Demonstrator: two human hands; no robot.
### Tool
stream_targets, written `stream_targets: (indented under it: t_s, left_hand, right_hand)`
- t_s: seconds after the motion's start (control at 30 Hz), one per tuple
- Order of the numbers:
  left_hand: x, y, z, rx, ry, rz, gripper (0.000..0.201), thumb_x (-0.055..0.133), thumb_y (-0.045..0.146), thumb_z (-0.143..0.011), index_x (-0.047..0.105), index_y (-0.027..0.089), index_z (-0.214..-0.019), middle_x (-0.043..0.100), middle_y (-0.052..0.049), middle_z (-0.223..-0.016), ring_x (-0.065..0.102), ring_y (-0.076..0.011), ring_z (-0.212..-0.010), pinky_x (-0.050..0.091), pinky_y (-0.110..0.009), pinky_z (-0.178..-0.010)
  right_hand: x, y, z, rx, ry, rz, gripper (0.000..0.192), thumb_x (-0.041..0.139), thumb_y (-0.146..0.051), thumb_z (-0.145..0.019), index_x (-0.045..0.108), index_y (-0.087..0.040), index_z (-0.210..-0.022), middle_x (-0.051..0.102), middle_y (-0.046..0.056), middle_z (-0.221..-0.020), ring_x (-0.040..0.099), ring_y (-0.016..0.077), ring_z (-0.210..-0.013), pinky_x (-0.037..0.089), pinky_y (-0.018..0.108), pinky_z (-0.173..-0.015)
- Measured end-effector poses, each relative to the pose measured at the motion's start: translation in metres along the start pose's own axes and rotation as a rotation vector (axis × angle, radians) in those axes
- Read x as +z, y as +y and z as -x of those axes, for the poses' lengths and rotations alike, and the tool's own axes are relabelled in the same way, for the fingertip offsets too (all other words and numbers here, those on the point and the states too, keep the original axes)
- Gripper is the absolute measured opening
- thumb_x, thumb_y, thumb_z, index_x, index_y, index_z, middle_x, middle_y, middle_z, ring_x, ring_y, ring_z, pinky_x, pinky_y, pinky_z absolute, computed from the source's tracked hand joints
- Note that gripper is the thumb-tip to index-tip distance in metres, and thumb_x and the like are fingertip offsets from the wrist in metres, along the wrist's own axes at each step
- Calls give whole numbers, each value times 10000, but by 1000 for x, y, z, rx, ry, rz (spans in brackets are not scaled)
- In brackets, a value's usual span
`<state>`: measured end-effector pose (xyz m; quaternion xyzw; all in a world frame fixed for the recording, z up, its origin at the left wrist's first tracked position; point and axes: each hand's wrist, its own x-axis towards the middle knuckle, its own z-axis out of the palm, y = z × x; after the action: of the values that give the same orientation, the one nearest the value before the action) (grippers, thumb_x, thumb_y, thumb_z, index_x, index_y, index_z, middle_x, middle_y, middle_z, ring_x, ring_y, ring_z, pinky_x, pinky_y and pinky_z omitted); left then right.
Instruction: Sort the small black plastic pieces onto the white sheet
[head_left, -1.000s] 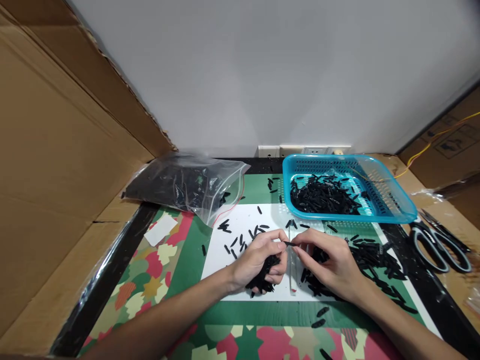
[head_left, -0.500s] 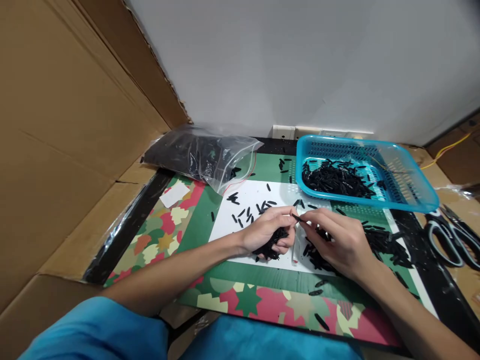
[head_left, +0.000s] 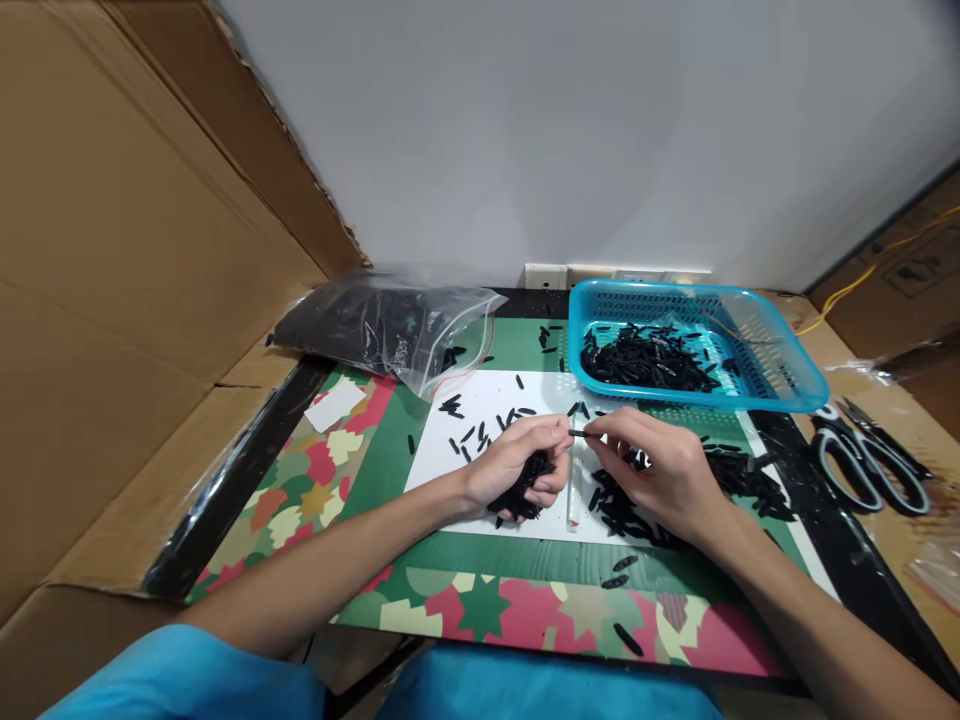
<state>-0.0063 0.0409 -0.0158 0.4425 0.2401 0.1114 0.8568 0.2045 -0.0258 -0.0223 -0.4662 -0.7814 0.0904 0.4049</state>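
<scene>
My left hand (head_left: 517,465) is closed around a bunch of small black slender pieces (head_left: 525,490), whose exact kind I cannot make out. Between its thumb and forefinger and the fingertips of my right hand (head_left: 660,465) spans a single black piece (head_left: 579,433), gripped at both ends. Below the fingertips a thin white stick (head_left: 574,500) lies on the white sheet (head_left: 465,520). More black pieces are scattered left of my left hand, and a loose pile (head_left: 619,510) lies under and beside my right hand.
A blue plastic basket (head_left: 814,385) with many black pieces stands at back right. A zip bag (head_left: 375,325) of dark contents lies at back left. Scissors (head_left: 862,460) rest on the right. Cardboard (head_left: 135,200) walls the left side, a grey wall (head_left: 480,130) the back.
The view has swung slightly to the right. The black piece between my hands has gone from slanted to nearly level, and my right fingertips sit a little farther from the left ones.
</scene>
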Motion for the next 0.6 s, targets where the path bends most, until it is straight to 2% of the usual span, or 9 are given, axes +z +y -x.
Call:
stream_targets:
  t_s: [0.13, 0.27, 0.4, 0.6]
  left_hand:
    - [-3, 0, 1, 5, 13, -3, 291, 535, 452, -1004, 377, 241, -880, 464, 78, -571, 358, -69, -409, 233, -122, -364]
    - [-4, 1, 1, -6, -23, 17, 266, 505, 422, -1020, 381, 234, -878, 468, 73, -574, 356, -65, -412, 222, -132, -377]
    - [-3, 2, 1, 12, -22, 48, 281, 451, 416, -1042, 395, 221, -848, 470, 63, -574, 357, -62, -426, 250, -137, -402]
    - [-4, -2, 0, 31, -29, 13, 322, 491, 449, -1042, 395, 219, -839, 466, 73, -573, 337, -53, -429, 243, -155, -425]
  right_hand:
    - [2, 2, 1, -98, 47, 42, 163, 585, -88, -991, 671, -190, -1086, 749, 64, -939, 707, 163, -810, 529, 265, -703]
    - [4, 2, 1, -56, 10, -43, 178, 588, -79, -990, 658, -193, -1107, 740, 61, -945, 703, 157, -809, 536, 261, -697]
    - [7, 5, 3, -43, -36, -31, 199, 574, -73, -993, 651, -198, -1128, 742, 71, -978, 710, 169, -845, 544, 275, -721]
    - [7, 6, 2, -31, -23, -29, 203, 593, -66, -978, 644, -199, -1122, 739, 74, -956, 704, 174, -826, 543, 281, -706]
